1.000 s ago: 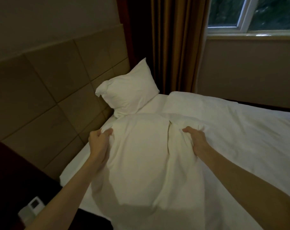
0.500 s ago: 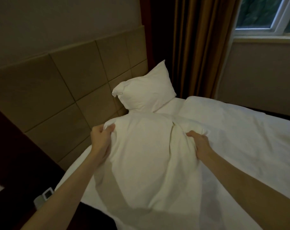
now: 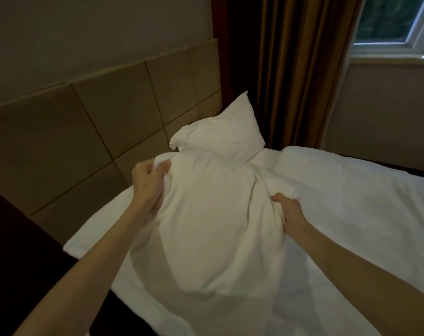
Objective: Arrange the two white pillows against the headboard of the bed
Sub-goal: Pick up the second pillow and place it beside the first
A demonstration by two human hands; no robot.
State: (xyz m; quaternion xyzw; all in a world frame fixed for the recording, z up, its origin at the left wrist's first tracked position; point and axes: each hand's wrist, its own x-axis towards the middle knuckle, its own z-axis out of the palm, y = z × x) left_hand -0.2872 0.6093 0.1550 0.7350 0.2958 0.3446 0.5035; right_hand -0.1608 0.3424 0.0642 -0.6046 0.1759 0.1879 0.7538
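A large white pillow (image 3: 211,226) is held up over the near part of the bed. My left hand (image 3: 149,179) grips its upper left corner, and my right hand (image 3: 287,210) is clenched on its right edge. The second white pillow (image 3: 226,132) leans against the tan padded headboard (image 3: 89,132) at the far corner, just beyond the held pillow's top. The held pillow hides part of the white bed sheet (image 3: 351,214) below it.
A folded white duvet (image 3: 339,173) covers the bed to the right. Brown curtains (image 3: 298,69) hang behind the far pillow, next to a window (image 3: 395,23). Dark furniture (image 3: 17,251) stands at the left beside the bed.
Both hands have lifted the near pillow and carried it toward the headboard; its top now overlaps the far pillow's lower edge. My view has swung left.
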